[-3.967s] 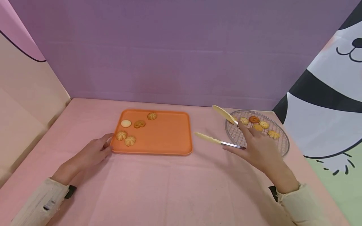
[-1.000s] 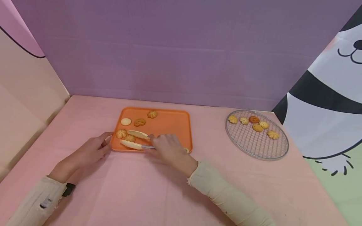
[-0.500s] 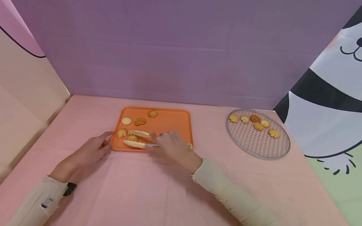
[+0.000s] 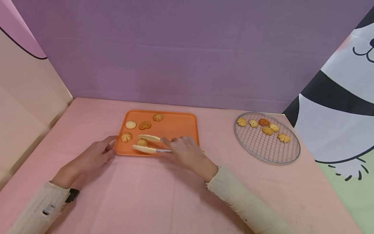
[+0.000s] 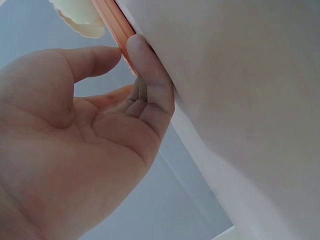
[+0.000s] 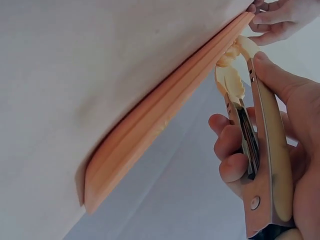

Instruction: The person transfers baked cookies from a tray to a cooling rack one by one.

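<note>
The person's left hand (image 4: 94,157) had its fingers loosely bent, fingertips touching the edge of the orange tray (image 4: 178,125), which reached across to beneath the right hand (image 4: 187,152). The right hand gripped the tongs (image 6: 275,155), whose arms stood apart on either side of a cookie (image 4: 142,142) between the two hands; whether both arms touched it could not be told. Beyond the left hand's fingertips lay four other cookies (image 4: 145,125). Well to the right of the right hand, a wire rack (image 4: 260,146) bore six more cookies (image 4: 267,130).

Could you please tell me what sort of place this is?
Probably a staged tabletop set: a pink-covered table in front of a purple backdrop, with a panel showing a cartoon animal on the right.
</note>
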The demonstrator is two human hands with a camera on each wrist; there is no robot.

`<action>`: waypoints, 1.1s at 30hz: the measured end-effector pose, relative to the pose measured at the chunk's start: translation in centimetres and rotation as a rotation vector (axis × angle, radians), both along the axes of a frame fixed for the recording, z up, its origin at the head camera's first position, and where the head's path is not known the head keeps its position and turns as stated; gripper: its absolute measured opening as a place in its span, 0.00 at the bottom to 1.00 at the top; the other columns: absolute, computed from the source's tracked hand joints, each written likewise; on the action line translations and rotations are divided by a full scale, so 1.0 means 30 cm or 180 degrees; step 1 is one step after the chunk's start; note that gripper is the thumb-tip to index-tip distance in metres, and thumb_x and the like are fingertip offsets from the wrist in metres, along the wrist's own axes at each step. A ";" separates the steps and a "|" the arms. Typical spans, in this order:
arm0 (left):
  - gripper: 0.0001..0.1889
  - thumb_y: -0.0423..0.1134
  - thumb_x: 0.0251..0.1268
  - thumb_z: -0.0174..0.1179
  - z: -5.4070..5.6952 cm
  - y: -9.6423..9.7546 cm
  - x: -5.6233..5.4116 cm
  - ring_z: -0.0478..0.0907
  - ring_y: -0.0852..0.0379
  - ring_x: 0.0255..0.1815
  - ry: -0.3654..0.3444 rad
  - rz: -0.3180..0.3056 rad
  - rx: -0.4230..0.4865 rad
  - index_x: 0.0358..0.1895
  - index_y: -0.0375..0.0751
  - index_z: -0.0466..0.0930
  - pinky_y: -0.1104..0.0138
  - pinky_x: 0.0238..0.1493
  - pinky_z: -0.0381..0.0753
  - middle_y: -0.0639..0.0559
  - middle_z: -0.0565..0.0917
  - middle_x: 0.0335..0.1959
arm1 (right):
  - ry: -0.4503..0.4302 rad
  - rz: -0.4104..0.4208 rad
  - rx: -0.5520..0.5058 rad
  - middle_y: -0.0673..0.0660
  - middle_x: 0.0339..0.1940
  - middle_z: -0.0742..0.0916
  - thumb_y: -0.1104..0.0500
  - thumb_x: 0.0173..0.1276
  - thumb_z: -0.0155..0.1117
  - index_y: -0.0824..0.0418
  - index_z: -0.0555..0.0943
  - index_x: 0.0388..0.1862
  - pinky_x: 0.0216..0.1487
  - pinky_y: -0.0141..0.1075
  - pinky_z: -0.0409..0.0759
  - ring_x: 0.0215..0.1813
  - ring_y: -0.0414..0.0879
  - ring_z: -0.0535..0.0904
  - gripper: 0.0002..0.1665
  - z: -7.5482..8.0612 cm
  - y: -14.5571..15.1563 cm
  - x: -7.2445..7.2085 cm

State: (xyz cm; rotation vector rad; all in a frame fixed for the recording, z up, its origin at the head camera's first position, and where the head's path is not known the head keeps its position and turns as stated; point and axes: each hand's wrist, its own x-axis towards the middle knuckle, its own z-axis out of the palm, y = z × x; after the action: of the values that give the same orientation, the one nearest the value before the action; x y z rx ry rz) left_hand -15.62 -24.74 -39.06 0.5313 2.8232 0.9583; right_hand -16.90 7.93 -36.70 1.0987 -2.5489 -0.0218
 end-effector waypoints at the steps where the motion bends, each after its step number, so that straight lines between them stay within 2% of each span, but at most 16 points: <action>1: 0.26 0.30 0.72 0.52 0.000 0.000 0.000 0.73 0.57 0.27 -0.0007 0.0001 0.0006 0.71 0.29 0.61 0.68 0.29 0.73 0.52 0.77 0.27 | -0.0036 -0.0018 -0.0014 0.49 0.15 0.76 0.37 0.66 0.66 0.54 0.82 0.53 0.14 0.29 0.57 0.12 0.39 0.64 0.26 0.003 0.003 0.002; 3: 0.26 0.30 0.72 0.52 0.001 0.000 0.001 0.72 0.57 0.26 -0.0025 0.0004 0.0017 0.71 0.29 0.61 0.68 0.28 0.73 0.52 0.77 0.27 | -0.0041 -0.0032 -0.0045 0.49 0.15 0.78 0.37 0.65 0.67 0.54 0.82 0.53 0.14 0.30 0.61 0.13 0.39 0.66 0.27 0.009 0.012 0.004; 9: 0.27 0.30 0.73 0.52 -0.003 -0.002 -0.002 0.72 0.58 0.25 -0.0068 0.0004 0.0036 0.71 0.28 0.60 0.69 0.26 0.72 0.52 0.77 0.26 | 0.0256 0.0022 -0.0100 0.50 0.17 0.80 0.38 0.64 0.68 0.54 0.81 0.51 0.15 0.33 0.69 0.14 0.41 0.72 0.27 0.017 0.045 -0.001; 20: 0.27 0.31 0.73 0.52 0.000 -0.001 -0.002 0.72 0.57 0.26 -0.0125 0.0010 0.0059 0.72 0.28 0.59 0.69 0.26 0.72 0.51 0.77 0.27 | 0.0533 -0.0006 -0.0188 0.50 0.16 0.80 0.35 0.61 0.69 0.55 0.83 0.55 0.13 0.32 0.65 0.13 0.41 0.68 0.32 0.047 0.101 0.012; 25: 0.27 0.31 0.73 0.52 0.001 -0.001 0.000 0.72 0.58 0.25 -0.0092 0.0009 0.0046 0.72 0.28 0.59 0.69 0.26 0.72 0.51 0.77 0.27 | 0.0553 -0.0052 -0.0161 0.49 0.16 0.80 0.35 0.63 0.68 0.56 0.83 0.55 0.13 0.31 0.64 0.13 0.41 0.69 0.31 0.055 0.124 0.019; 33: 0.27 0.31 0.73 0.52 0.001 0.001 0.000 0.73 0.57 0.25 -0.0117 0.0015 0.0055 0.72 0.27 0.59 0.68 0.26 0.73 0.51 0.77 0.27 | 0.0571 -0.0028 -0.0272 0.50 0.16 0.79 0.38 0.60 0.72 0.57 0.83 0.55 0.13 0.31 0.62 0.14 0.42 0.70 0.31 0.059 0.159 0.032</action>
State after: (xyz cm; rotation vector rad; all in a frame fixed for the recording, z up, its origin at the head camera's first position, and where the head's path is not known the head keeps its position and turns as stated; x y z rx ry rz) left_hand -15.61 -24.71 -39.04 0.5041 2.7875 0.9838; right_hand -15.93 12.69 -34.93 1.0059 -2.3728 -0.0128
